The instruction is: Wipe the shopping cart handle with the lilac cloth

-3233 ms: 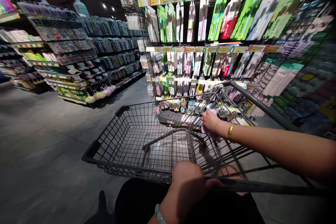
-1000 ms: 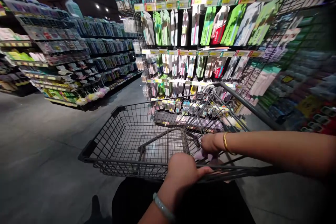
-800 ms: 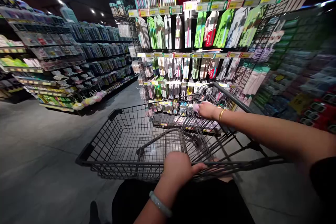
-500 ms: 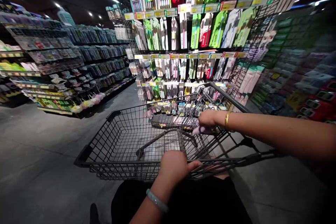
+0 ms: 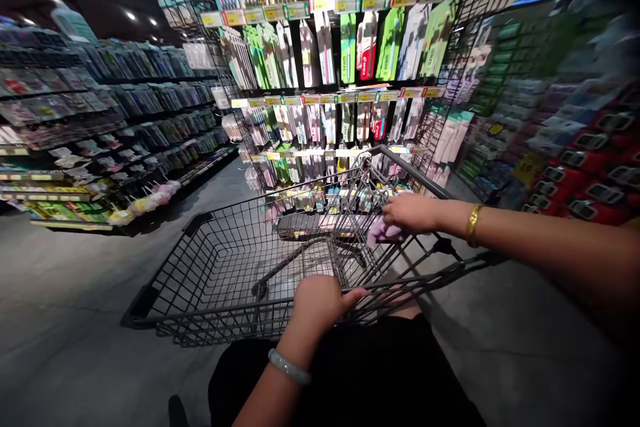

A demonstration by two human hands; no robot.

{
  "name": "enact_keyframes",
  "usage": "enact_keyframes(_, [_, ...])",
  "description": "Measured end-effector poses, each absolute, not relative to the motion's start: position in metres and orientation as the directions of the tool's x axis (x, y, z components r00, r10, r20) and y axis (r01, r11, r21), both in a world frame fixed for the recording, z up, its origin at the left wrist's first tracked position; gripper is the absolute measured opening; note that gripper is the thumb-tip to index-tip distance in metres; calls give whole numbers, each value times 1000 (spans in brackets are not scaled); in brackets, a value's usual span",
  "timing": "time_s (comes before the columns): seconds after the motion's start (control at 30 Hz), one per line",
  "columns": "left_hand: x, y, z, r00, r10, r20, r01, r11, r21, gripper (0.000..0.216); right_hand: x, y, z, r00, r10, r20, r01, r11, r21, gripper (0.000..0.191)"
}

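Observation:
My left hand [image 5: 320, 300], with a pale bangle at the wrist, is closed over the near side rim of a dark wire shopping cart [image 5: 170, 315]. Its thumb lies along the rim; the fingertips are hidden inside the basket. My right hand [image 5: 413, 213], below a gold bracelet, reaches over the handle end of the cart. Its fingers are bent around a bunched lilac cloth [image 5: 385, 232], which hangs against the folded wire seat part. The large basket section on the left shows bare wire mesh.
A rack of hanging toothbrush packs [image 5: 333, 67] stands just beyond the cart. Shelves of packaged goods [image 5: 165, 100] line the aisle on the left. Red packages [image 5: 575, 177] hang on the right. Grey floor [image 5: 65, 293] extends around the cart.
The view has turned right, so rack and cart sit further left. My right hand has moved rightward relative to the cart with the cloth, which shows more. My left hand keeps its hold.

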State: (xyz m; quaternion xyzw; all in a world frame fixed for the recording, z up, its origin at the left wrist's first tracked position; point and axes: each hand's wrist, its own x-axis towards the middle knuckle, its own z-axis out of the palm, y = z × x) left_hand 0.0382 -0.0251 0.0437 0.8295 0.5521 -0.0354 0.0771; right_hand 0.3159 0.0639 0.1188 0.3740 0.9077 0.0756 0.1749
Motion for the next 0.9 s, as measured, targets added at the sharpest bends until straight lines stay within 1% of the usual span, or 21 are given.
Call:
enact_keyframes(0.07, [39, -25, 44, 387, 911, -141, 921, -378, 90, 95, 319, 59, 123, -647, 731, -217, 677, 681, 277, 20])
enact_keyframes(0.1, [40, -25, 44, 387, 912, -137, 921, -378, 88, 95, 319, 57, 125, -637, 737, -225, 693, 676, 251, 18])
enact_keyframes(0.17, [40, -26, 43, 393, 910, -128, 919, -385, 84, 95, 321, 56, 130, -631, 725, -277, 720, 679, 139, 14])
enact_keyframes(0.23, [39, -26, 42, 393, 912, -122, 919, -385, 81, 96, 326, 60, 137, -630, 730, -266, 756, 655, 6, 12])
enact_keyframes(0.27, [39, -26, 41, 390, 912, -125, 920, -382, 84, 96, 330, 64, 141, -622, 753, -217, 776, 630, -38, 11])
enact_keyframes(0.33, [38, -26, 41, 387, 912, -134, 921, -377, 92, 96, 341, 76, 148, -552, 833, -36, 834, 550, -53, 11])
enact_keyframes(0.4, [38, -25, 41, 389, 910, -142, 921, -378, 98, 97, 354, 90, 151, -388, 897, 213, 915, 402, -27, 14])
enact_keyframes(0.43, [38, -25, 42, 392, 909, -142, 919, -381, 101, 97, 359, 97, 151, -274, 906, 323, 952, 304, -46, 15])
enact_keyframes(0.47, [38, -24, 42, 393, 908, -142, 919, -382, 103, 98, 364, 104, 149, -149, 908, 391, 972, 206, -109, 17])
enact_keyframes(0.5, [37, -24, 42, 393, 908, -143, 918, -380, 109, 98, 367, 109, 146, -27, 913, 407, 969, 124, -212, 18])
enact_keyframes(0.53, [36, -24, 42, 391, 909, -148, 919, -375, 124, 98, 368, 114, 142, 73, 926, 369, 938, 62, -342, 19])
enact_keyframes(0.57, [34, -23, 42, 393, 907, -152, 915, -370, 158, 96, 367, 118, 138, 137, 945, 297, 878, 23, -479, 21])
enact_keyframes(0.6, [33, -22, 41, 401, 902, -159, 906, -365, 216, 94, 364, 121, 135, 163, 963, 217, 799, 0, -601, 23])
enact_keyframes(0.63, [31, -19, 40, 416, 894, -167, 884, -355, 303, 89, 359, 122, 132, 156, 976, 154, 714, -4, -700, 24])
enact_keyframes(0.67, [30, -14, 39, 436, 884, -169, 845, -337, 415, 84, 353, 123, 132, 132, 984, 119, 633, 9, -774, 25])
enact_keyframes(0.73, [30, 0, 37, 451, 882, -137, 706, -259, 659, 80, 336, 121, 134, 74, 991, 108, 487, 59, -871, 25])
enact_keyframes(0.8, [37, 22, 36, 393, 918, -57, 529, -175, 830, 87, 316, 120, 142, 22, 994, 104, 340, 91, -936, 26])
enact_keyframes(0.83, [42, 35, 38, 344, 939, -1, 450, -163, 878, 95, 304, 120, 145, -18, 996, 91, 263, 93, -960, 28])
enact_keyframes(0.9, [54, 62, 43, 266, 953, 142, 332, -229, 915, 109, 277, 124, 148, -122, 992, 43, 106, 56, -993, 34])
